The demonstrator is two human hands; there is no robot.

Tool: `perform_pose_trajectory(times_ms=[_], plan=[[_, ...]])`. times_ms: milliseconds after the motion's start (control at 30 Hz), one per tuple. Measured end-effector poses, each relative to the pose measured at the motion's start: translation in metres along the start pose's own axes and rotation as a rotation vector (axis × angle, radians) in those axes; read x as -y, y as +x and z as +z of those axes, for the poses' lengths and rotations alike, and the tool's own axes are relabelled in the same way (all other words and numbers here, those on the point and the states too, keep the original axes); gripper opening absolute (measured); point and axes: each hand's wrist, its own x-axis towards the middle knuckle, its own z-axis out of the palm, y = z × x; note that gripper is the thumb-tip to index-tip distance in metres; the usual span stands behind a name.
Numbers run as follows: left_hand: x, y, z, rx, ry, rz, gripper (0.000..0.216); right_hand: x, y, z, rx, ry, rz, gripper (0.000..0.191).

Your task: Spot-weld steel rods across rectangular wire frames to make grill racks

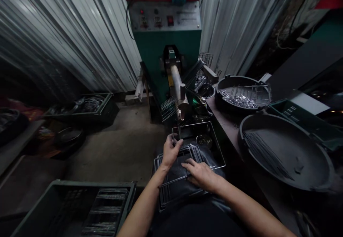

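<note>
A rectangular metal wire frame (220, 147) is tilted in front of me, over my lap. My left hand (171, 150) is closed on its left side, thumb and fingers pinching the wire. Lower down and to the right, my right hand (200, 172) has its fingers bent around the inner wires of the frame; its fingertips are partly hidden. Beneath both hands, a stack of similar wire frames (164, 198) lies on my dark-clothed lap. Just beyond stands a green welding-type machine (184, 42) with a metal arm (176, 80) pointing toward me.
Right of me, a bench holds a round black pan (308, 151) with thin rods (265, 155) and another pan (223, 105) with small wire pieces. A green crate (57, 183) with stacked wire frames (107, 208) stands at lower left. Another crate (107, 106) sits farther back.
</note>
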Motion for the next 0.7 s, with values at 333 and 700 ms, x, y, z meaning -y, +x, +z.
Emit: perform_pose_trajectory(times_ms=[333,700], plan=[[-0.007,0.022,0.017,0.029,-0.050,-0.033,0.032,-0.005,0.002,-0.024,-0.067,0.006,0.017,0.050],[-0.008,0.032,0.025,0.027,-0.080,-0.063,0.033,-0.013,0.010,-0.031,-0.080,0.003,0.007,0.045]])
